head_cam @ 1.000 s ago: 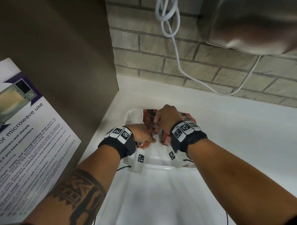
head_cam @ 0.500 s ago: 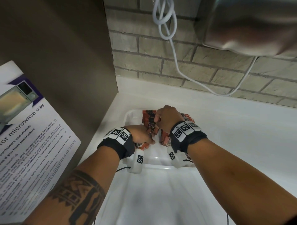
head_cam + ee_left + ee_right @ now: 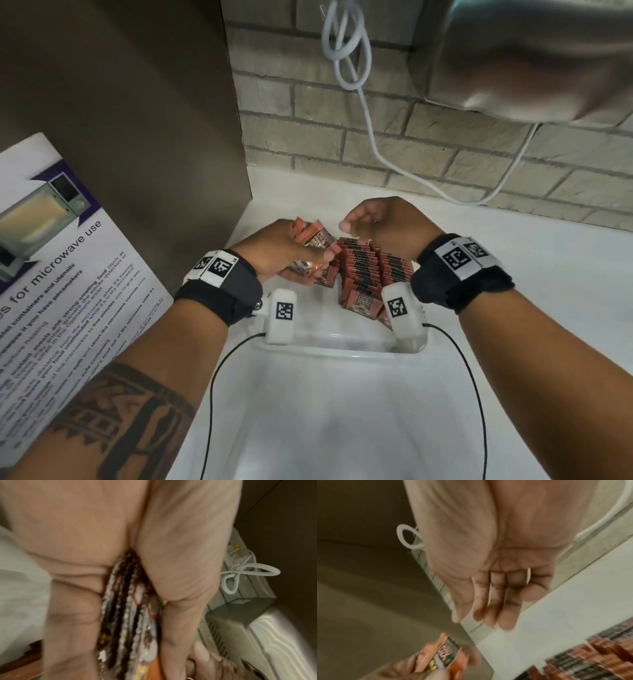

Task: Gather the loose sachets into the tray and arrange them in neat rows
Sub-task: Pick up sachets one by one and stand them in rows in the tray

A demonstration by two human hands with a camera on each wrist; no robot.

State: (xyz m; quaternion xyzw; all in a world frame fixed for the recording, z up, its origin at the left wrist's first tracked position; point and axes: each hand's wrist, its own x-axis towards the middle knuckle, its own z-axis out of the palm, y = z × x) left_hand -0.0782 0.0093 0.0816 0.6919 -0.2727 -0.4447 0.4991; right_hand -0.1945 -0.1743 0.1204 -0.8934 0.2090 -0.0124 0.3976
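Sachets are standing on edge in tight rows inside the clear tray, which is sitting on the white desk near the brick wall. Above the tray's left side, the left hand is gripping a loose bundle of sachets, fingers curled round it. Just beside it, the right hand is hovering over the rows, fingers relaxed and holding nothing.
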